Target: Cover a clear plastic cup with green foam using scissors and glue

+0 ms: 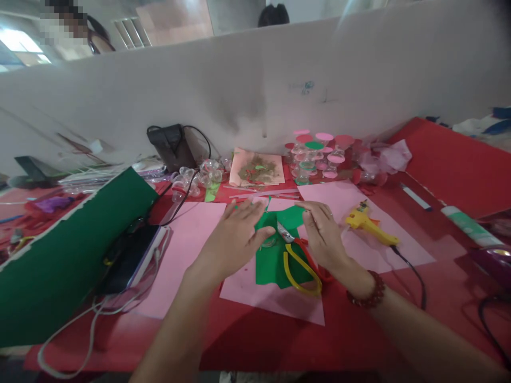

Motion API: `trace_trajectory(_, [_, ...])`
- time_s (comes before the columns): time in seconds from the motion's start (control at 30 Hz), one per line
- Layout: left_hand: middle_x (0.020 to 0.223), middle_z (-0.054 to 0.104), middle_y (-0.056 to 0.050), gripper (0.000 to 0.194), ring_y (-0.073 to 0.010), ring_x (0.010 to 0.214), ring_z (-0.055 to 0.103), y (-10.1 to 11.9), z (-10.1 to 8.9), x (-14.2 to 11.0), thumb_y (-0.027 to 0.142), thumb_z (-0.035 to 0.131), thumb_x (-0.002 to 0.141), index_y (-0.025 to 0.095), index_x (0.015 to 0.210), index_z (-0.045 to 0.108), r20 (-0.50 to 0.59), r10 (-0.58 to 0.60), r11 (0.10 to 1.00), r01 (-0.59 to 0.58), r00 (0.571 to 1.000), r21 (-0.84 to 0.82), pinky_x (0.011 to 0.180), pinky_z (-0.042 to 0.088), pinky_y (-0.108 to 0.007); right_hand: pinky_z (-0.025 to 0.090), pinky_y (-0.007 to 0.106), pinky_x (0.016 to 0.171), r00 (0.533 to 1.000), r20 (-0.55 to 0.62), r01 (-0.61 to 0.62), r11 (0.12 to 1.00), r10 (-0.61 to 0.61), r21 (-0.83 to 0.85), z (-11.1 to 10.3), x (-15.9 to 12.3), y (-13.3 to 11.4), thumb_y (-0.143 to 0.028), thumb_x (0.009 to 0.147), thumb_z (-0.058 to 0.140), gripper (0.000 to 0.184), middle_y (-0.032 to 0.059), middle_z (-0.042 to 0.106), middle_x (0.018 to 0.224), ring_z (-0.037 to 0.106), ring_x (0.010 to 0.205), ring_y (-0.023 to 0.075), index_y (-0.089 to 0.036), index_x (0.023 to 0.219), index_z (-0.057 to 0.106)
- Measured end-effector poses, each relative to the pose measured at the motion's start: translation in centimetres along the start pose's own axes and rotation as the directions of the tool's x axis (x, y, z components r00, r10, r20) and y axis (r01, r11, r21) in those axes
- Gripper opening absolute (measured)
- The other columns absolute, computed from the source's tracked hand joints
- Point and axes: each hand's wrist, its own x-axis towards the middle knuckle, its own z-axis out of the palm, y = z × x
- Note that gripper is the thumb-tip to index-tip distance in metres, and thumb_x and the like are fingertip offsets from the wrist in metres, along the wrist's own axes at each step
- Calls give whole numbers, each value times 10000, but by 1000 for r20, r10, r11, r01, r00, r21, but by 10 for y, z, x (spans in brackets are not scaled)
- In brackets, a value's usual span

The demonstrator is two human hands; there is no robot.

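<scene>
My left hand (239, 234) is held over the sheets with fingers stretched out and thumb apart. My right hand (325, 239) is also open, its fingers straight and close together, beside the scissors (285, 233) with one red and one yellow handle. Both hands appear to hold nothing. Between them lies a ragged-edged green sheet (268, 271), with the scissors across it, on top of a pink sheet (247, 291). Near my left thumb, a small clear round piece (269, 242) sits on the green sheet, partly hidden. Whether my fingertips touch the sheets, I cannot tell.
A yellow glue gun (371, 226) with a black cord rests on pink paper at right, near a marker (416, 197). Several clear plastic pieces with coloured discs (314, 145) stand behind. A green board (75, 255) and a dark device (133, 260) with white cable are at left.
</scene>
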Motion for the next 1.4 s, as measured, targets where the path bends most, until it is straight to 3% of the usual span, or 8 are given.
trace_trajectory(0.13, [1548,420,-150,713,-295,1479,319,27,21,-1,606,341,960,116,1468,444,95,-11,969,-13,995,247,1223,250,-503,468,461,941,999,-7,-42,998,42,37,3,-1,10,-326,1022,369,313,101,696,1087,588,1071,259,-217,1124,643])
trace_trajectory(0.23, [1549,405,-176,735,-295,1465,348,31,40,-5,608,340,957,87,1465,438,73,-31,944,5,997,330,1208,295,-479,463,463,948,999,5,-50,998,50,49,4,-2,14,-320,1019,377,308,106,698,1087,582,1080,264,-211,1124,645])
trace_trajectory(0.33, [1544,413,-184,730,-300,1464,349,29,45,-8,597,328,962,82,1471,421,54,-26,931,4,998,364,1211,280,-501,458,464,956,999,16,-52,997,51,60,5,-2,14,-304,1020,368,316,110,700,1093,579,1087,266,-199,1128,646])
trace_trajectory(0.53, [1594,306,-212,763,-307,1509,235,26,46,-5,573,322,969,69,1539,260,-38,-8,933,21,999,359,1220,225,-530,454,467,958,999,17,-38,998,37,53,8,-3,12,-287,1013,378,312,118,706,1093,585,1059,270,-183,1121,652])
trace_trajectory(0.8, [1548,389,-226,768,-337,1483,299,21,55,-2,596,408,936,73,1497,369,-10,-19,950,22,1000,310,1209,212,-558,457,485,954,999,23,-42,997,40,72,10,-2,13,-314,1016,359,345,113,707,1092,599,1052,269,-209,1133,666])
trace_trajectory(1.0, [1555,359,-249,805,-362,1488,275,22,55,-1,594,451,916,39,1491,358,-73,-23,947,45,997,317,1208,188,-585,457,468,956,999,28,-41,997,39,72,9,-2,12,-311,1015,362,345,119,709,1087,602,1043,265,-190,1118,668])
trace_trajectory(1.2, [1545,378,-245,765,-352,1474,311,23,58,2,513,552,894,34,1471,400,-19,-70,945,72,997,320,1210,242,-544,458,464,956,999,29,-38,997,36,63,10,-3,14,-312,1014,372,328,106,708,1087,602,1050,261,-204,1121,663])
trace_trajectory(1.4, [1571,341,-233,825,-339,1503,244,22,52,-1,553,576,871,68,1499,349,-71,-67,979,79,995,189,1229,143,-577,459,484,952,999,24,-44,997,43,69,11,-2,16,-317,1011,373,327,109,710,1072,599,1045,270,-206,1108,665])
